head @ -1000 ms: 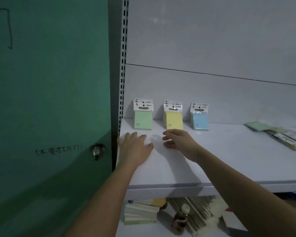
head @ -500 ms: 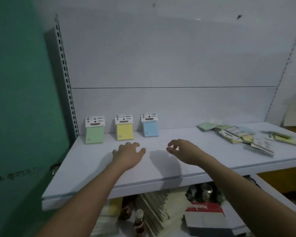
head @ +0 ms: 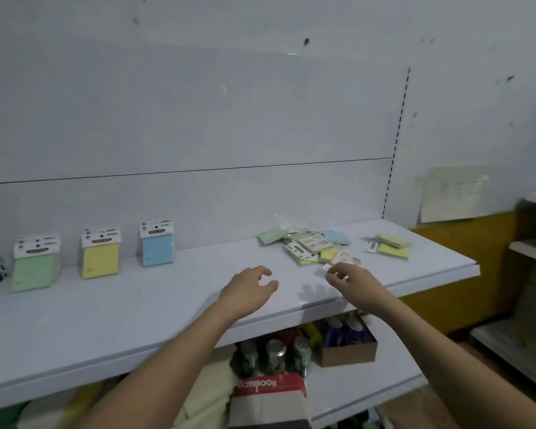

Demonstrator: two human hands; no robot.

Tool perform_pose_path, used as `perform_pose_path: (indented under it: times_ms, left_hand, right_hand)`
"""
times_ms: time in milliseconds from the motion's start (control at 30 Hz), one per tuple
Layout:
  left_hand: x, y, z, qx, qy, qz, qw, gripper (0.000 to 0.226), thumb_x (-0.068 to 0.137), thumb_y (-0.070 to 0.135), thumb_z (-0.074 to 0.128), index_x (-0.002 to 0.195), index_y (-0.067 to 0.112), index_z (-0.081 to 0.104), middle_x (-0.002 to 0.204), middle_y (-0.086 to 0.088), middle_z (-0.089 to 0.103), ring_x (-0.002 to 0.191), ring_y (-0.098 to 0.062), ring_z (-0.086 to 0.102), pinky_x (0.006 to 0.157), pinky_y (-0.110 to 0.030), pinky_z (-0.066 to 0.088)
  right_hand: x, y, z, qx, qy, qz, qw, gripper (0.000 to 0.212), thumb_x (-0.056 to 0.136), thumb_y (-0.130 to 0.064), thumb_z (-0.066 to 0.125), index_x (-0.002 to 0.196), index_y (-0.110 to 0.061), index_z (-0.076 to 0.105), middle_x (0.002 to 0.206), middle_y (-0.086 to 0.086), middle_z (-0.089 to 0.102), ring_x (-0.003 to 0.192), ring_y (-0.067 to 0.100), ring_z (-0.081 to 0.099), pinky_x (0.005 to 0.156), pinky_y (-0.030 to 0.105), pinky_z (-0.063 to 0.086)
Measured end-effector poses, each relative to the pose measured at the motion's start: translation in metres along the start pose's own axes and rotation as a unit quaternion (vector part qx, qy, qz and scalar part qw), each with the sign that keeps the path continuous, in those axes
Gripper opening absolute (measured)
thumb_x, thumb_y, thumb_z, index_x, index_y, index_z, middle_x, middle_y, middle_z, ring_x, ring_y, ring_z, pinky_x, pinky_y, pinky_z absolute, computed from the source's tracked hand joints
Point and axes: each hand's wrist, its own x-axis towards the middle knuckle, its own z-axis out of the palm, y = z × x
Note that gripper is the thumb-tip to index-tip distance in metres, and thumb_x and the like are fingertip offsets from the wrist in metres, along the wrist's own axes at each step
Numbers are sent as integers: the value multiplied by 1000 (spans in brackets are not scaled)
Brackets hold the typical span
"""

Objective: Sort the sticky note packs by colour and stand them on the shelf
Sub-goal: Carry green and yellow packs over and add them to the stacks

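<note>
While both empty hands were held over the shelf, the left hand and right hand showed fingers loosely apart. Just beyond lay the loose pile, best lifted one pack at a time; the green pack, yellow pack and blue pack were stood at the back.

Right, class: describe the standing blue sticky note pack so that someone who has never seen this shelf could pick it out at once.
Find the long white shelf board against the pale back panel. Near its left end three sticky note packs with white header cards stand upright in a row. The blue pack is the rightmost, beside the yellow pack and farthest from the green pack.
</note>
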Motion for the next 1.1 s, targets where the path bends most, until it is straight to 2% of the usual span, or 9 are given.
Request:
perform_pose_path:
  times_ms: [167,333,533,600,667,767,900,967,1100]
  left_hand:
    - [28,22,19,-24,-4,5,1000,42,92,44,51,131,30,51,135,2,52,122,-17,50,99,-32,41]
    - [75,23,32,-46,11,-10,999,39,90,39,54,128,29,53,130,3,55,117,-16,52,93,-29,43]
    - [162,22,47,-70,87,-1,994,29,88,24,57,117,24,62,117,4,62,99,-15,56,84,-27,45]
    - [191,21,52,-58,118,15,991,27,87,15,56,112,22,65,114,3,64,96,-15,57,83,-26,45]
    - [217,21,57,-38,159,35,986,28,86,12,56,110,21,66,112,1,65,104,-20,58,88,-33,48]
    - [251,21,62,36,186,60,980,26,91,20,53,115,22,64,116,0,62,113,-23,51,94,-40,43]
    - [292,27,62,122,99,25,987,39,99,33,38,128,16,56,133,-7,53,123,-28,46,100,-42,37]
    - [305,28,63,149,51,-12,987,41,99,33,33,123,12,59,132,-11,52,121,-31,47,100,-43,37]
    - [317,30,59,179,13,-53,982,37,93,38,41,121,21,57,133,-6,50,125,-28,41,98,-43,29]
  right_hand:
    - [12,32,-7,36,45,2,998,29,96,-36,49,117,-20,62,111,-1,64,96,14,58,84,32,49]
    - [49,49,-13,42,47,-3,998,27,96,-33,49,116,-19,61,107,-3,62,91,13,58,77,28,47]
    - [119,72,-18,22,43,-9,999,24,95,-30,53,115,-21,61,108,-2,64,87,11,59,71,25,49]
    - [146,75,-21,4,35,-29,999,26,92,-31,59,117,-22,61,110,-3,61,91,13,57,74,24,43]
    - [170,75,-19,-27,8,-66,997,33,89,-35,65,119,-25,60,114,-5,58,98,11,53,79,23,37]
    - [200,71,-10,-60,-58,-114,990,53,80,-44,73,128,-29,55,126,-7,52,116,13,46,89,24,34]
    - [226,68,-5,-77,-152,-116,979,76,71,-50,78,138,-36,45,143,-13,38,132,12,33,105,30,31]
    - [234,71,-8,-82,-192,-119,971,79,70,-49,79,140,-38,43,147,-15,33,134,12,32,107,32,31]
    - [248,79,-12,-79,-208,-141,965,74,70,-51,78,136,-39,47,139,-15,44,125,11,45,105,31,38]
